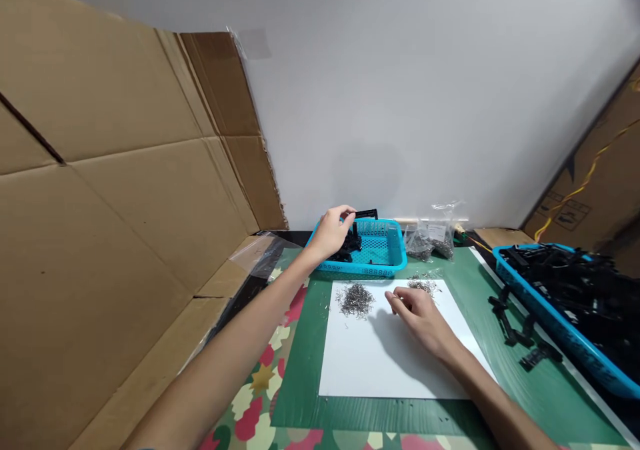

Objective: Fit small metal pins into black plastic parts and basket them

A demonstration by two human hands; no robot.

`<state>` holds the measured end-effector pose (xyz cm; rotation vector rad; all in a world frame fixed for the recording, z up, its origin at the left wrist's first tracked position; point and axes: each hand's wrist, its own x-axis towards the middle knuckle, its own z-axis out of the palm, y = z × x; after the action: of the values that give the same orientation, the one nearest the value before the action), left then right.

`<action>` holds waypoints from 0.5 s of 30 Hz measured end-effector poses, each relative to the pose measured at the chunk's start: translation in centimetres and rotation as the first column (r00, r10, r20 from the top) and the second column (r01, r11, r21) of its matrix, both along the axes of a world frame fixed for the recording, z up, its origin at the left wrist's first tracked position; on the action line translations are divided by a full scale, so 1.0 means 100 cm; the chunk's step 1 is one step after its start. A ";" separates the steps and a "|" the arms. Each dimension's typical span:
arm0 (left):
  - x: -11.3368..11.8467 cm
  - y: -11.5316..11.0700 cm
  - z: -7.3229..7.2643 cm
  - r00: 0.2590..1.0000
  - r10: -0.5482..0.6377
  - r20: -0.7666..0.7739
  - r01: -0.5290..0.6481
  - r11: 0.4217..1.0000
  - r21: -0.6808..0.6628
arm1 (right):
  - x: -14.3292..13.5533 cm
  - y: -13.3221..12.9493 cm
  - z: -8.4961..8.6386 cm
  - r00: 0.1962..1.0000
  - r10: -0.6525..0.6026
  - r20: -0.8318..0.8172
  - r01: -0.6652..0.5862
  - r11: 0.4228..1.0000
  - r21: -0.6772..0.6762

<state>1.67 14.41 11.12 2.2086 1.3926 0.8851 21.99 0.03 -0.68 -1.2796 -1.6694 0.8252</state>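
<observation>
My left hand (pixel 334 231) is closed on a black plastic part (pixel 367 214) and holds it above the blue basket (pixel 404 250). Several black parts (pixel 350 247) lie in the left side of that basket, partly behind the hand. Over the white sheet (pixel 360 370) hovers my right hand (pixel 417 313), its thumb and index finger pinched together; whatever they hold is too small to make out. A heap of small metal pieces (pixel 357 301) sits on the sheet left of this hand. Another small metal heap (pixel 423 285) lies just behind it.
A larger blue basket (pixel 575 333) full of black parts stands at the right. Loose black parts (pixel 515 323) lie beside it on the green mat (pixel 300 397). Plastic bags (pixel 435 237) of small pieces rest by the wall. Cardboard (pixel 125 203) walls off the left.
</observation>
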 end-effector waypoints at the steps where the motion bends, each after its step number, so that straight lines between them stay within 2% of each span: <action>1: -0.006 -0.011 -0.003 0.998 -0.031 0.056 0.033 0.999 -0.033 | 0.003 0.000 0.002 0.999 -0.033 0.030 0.033 0.999 0.006; 4: -0.021 -0.053 -0.024 0.973 -0.112 0.203 0.145 0.977 -0.156 | 0.011 0.001 0.005 0.990 -0.121 0.073 0.120 0.993 0.014; 7: -0.031 -0.092 -0.051 0.938 -0.145 0.315 0.237 0.932 -0.275 | 0.007 -0.001 0.001 0.986 -0.076 0.149 0.076 0.997 0.004; 8: -0.033 -0.102 -0.059 0.895 -0.117 0.430 0.286 0.891 -0.353 | 0.003 -0.002 -0.001 0.981 -0.045 0.188 0.047 0.999 -0.007; 10: -0.038 -0.117 -0.075 0.825 -0.024 0.564 0.326 0.836 -0.441 | -0.010 -0.006 -0.005 0.965 -0.002 0.263 0.010 1.000 -0.030; 15: -0.045 -0.130 -0.101 0.742 0.113 0.661 0.383 0.738 -0.556 | -0.032 -0.011 -0.008 0.935 0.021 0.353 0.008 0.997 -0.081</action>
<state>-2.82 1.37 1.06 1.2303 0.9377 0.8156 18.75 -1.10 -1.49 -1.5510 -1.9374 0.7004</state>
